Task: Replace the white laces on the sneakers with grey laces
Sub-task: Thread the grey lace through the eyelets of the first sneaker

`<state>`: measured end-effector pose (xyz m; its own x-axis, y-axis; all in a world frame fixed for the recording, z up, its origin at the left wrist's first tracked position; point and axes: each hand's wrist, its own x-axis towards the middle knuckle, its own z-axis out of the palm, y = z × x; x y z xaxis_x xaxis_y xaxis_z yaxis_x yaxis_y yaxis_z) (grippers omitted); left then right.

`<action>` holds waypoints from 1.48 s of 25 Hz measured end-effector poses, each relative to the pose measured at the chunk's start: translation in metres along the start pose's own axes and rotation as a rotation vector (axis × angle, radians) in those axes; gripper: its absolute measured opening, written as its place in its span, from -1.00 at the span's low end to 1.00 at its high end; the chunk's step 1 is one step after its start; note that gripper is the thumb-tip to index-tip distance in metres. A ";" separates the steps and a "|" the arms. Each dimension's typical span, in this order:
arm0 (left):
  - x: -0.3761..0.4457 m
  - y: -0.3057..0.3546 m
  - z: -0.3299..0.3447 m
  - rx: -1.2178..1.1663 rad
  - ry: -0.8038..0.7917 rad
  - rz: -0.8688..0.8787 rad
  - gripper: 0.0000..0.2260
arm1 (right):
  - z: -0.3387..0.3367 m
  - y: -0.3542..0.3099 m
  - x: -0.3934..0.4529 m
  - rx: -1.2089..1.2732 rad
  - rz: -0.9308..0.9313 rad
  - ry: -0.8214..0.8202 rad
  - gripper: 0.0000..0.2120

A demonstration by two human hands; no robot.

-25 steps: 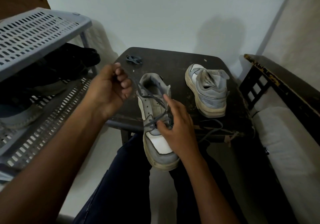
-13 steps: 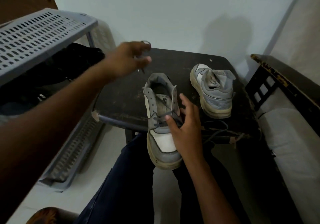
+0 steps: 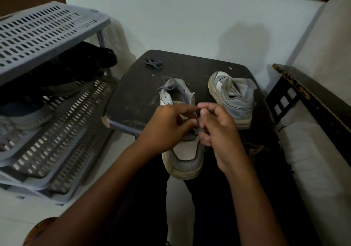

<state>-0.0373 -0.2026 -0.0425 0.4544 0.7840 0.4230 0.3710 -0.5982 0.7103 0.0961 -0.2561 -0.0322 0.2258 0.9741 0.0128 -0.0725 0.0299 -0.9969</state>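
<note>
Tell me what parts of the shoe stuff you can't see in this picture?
- Eyelets and lacing of the near sneaker: head view, covered by the left hand and right hand.
- What each grip pinches: fingertips meet over the tongue, too blurred to tell.
- Far sneaker: its heel faces the camera, so its lacing is hidden.
- Small dark bundle on the table: too small to identify.

Dim, bluish indoor light. A soft shadow falls on the wall beyond the counter's far edge. Wide-angle bending warps the rack at left; fingertips slightly blurred.
</note>
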 end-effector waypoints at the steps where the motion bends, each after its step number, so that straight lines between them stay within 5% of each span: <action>1: 0.003 0.002 -0.002 -0.047 -0.117 0.029 -0.85 | 0.001 -0.011 -0.003 0.019 -0.033 -0.026 -0.83; 7: 0.023 0.036 -0.040 -0.417 -0.233 -0.062 -0.82 | -0.006 -0.073 -0.012 -0.025 -0.260 -0.055 -0.73; 12: 0.033 0.038 -0.100 -0.739 0.153 -0.326 -0.69 | -0.018 -0.094 -0.015 -0.003 -0.323 0.029 -0.73; 16: 0.006 0.018 -0.097 0.059 0.242 -0.431 -0.73 | -0.004 -0.096 -0.024 -0.101 -0.302 -0.029 -0.71; 21: -0.007 0.062 -0.074 -0.617 -0.194 -0.162 -0.73 | 0.035 -0.093 -0.030 -0.270 -0.224 -0.225 -0.71; 31: -0.021 0.025 -0.103 0.031 -0.032 -0.348 -0.92 | 0.029 -0.067 -0.015 -0.234 -0.225 -0.266 -0.70; 35: -0.020 0.031 -0.082 -0.370 -0.149 -0.347 -0.80 | 0.036 -0.057 -0.001 -0.405 -0.289 -0.248 -0.71; 37: -0.016 0.028 -0.074 -0.355 -0.114 -0.338 -0.79 | 0.036 -0.055 0.005 -0.430 -0.297 -0.194 -0.72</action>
<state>-0.0938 -0.2195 0.0119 0.4497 0.8890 0.0862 0.2230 -0.2052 0.9530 0.0659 -0.2446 0.0259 -0.0095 0.9623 0.2720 0.3796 0.2551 -0.8893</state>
